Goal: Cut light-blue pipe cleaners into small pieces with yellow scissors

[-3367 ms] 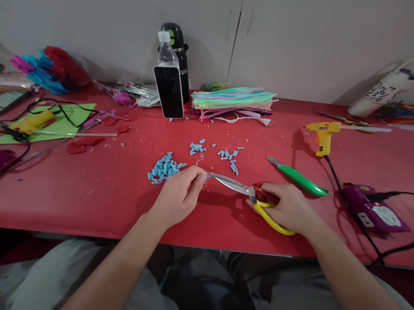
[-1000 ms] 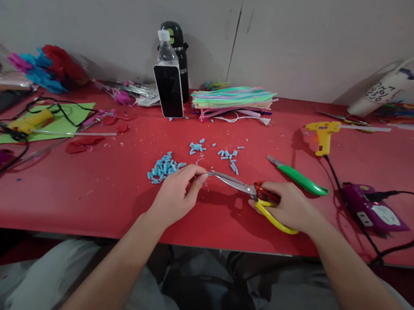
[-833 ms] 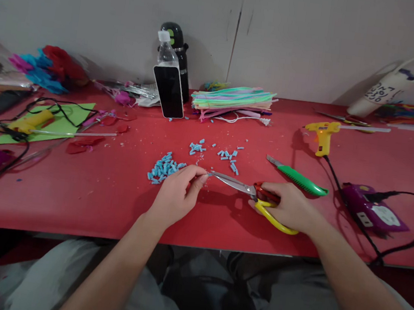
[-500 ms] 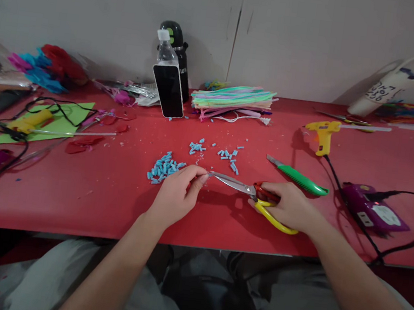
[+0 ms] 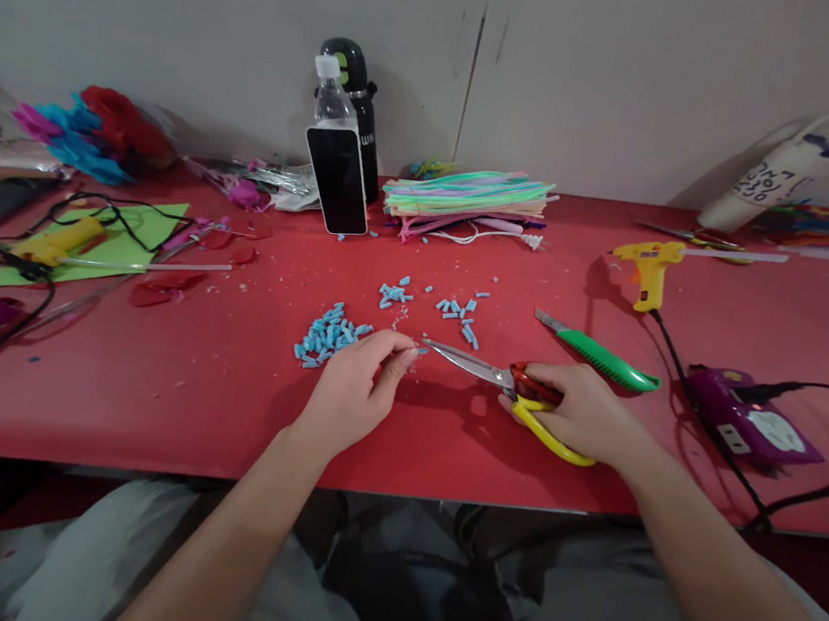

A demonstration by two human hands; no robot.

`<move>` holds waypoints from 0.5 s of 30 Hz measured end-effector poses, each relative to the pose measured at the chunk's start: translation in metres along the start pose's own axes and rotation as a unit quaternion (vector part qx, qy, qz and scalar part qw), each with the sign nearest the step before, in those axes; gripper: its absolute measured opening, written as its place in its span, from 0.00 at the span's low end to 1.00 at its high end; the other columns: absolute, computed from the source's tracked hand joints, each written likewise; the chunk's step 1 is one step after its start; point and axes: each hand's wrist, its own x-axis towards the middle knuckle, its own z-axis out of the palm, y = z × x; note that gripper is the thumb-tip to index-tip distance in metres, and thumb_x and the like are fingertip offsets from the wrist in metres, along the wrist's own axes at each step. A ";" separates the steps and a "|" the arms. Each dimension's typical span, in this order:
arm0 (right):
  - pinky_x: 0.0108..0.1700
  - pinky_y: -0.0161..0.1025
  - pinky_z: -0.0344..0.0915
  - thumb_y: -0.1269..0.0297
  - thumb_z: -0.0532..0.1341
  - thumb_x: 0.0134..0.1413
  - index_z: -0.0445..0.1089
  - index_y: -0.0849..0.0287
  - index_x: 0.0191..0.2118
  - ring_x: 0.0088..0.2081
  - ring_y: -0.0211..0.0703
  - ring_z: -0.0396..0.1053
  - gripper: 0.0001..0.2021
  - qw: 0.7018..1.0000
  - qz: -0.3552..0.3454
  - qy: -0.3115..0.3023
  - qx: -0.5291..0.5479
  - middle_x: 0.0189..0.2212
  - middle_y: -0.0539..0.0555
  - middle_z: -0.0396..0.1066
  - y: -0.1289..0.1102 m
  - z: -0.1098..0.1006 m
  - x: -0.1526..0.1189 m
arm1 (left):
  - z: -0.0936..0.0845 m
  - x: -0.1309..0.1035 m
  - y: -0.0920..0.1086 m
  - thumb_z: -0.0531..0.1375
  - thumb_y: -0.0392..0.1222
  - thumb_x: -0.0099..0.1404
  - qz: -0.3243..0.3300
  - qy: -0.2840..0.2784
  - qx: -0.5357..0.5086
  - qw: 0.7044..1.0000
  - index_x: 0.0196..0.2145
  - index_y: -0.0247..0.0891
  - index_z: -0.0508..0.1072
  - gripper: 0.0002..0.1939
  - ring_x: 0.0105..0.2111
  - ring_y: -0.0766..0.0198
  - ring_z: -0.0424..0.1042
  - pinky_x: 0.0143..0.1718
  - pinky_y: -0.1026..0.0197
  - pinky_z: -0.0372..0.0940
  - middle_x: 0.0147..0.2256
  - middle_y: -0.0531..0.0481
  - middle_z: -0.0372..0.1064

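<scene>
Between thumb and forefinger, my left hand (image 5: pixel 353 389) pinches a small blue piece (image 5: pixel 422 351), its end sticking out to the right. My right hand (image 5: pixel 576 409) grips scissors (image 5: pixel 475 366) with one red and one yellow handle loop. The scissor tips point left, just short of the blue piece. A heap of small blue pieces (image 5: pixel 328 333) lies behind and left of my left hand. Smaller groups of blue pieces (image 5: pixel 394 294) and blue pieces (image 5: pixel 460 312) are farther back on the red table (image 5: pixel 220 418).
To the right lie a green utility knife (image 5: pixel 609 361), a yellow glue gun (image 5: pixel 649 275) and a purple power strip (image 5: pixel 748 422) with cables. A phone (image 5: pixel 338 180) leans on a bottle at the back, beside pipe cleaners (image 5: pixel 466 196). Another glue gun (image 5: pixel 60 242) is left.
The scissors have drawn slightly right, away from my left fingertips, and a bit of the blue piece now shows there. My left hand has stayed almost still.
</scene>
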 end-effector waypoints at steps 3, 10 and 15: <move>0.26 0.35 0.46 0.51 0.61 0.50 0.58 0.57 0.24 0.23 0.35 0.51 0.17 1.000 0.000 -0.001 0.009 0.19 0.46 0.56 -0.001 0.000 -0.002 | 0.000 0.000 0.000 0.50 0.41 0.71 0.002 0.002 0.001 1.000 0.36 0.38 0.67 0.09 0.29 0.67 0.66 0.33 0.65 0.59 0.29 0.52 0.68; 0.26 0.35 0.45 0.51 0.61 0.51 0.57 0.57 0.23 0.23 0.35 0.50 0.17 1.000 -0.012 -0.004 0.000 0.19 0.46 0.56 -0.002 -0.002 -0.001 | 0.001 0.001 0.000 0.51 0.41 0.71 0.004 0.004 0.001 1.000 0.36 0.38 0.67 0.08 0.30 0.67 0.66 0.34 0.65 0.60 0.30 0.53 0.68; 0.26 0.35 0.46 0.54 0.61 0.49 0.57 0.57 0.23 0.23 0.35 0.49 0.16 1.000 -0.009 -0.006 -0.001 0.19 0.46 0.56 -0.004 -0.003 -0.001 | 0.000 0.000 0.000 0.51 0.41 0.71 -0.001 0.002 -0.001 1.000 0.35 0.38 0.67 0.08 0.30 0.68 0.66 0.35 0.65 0.60 0.29 0.54 0.68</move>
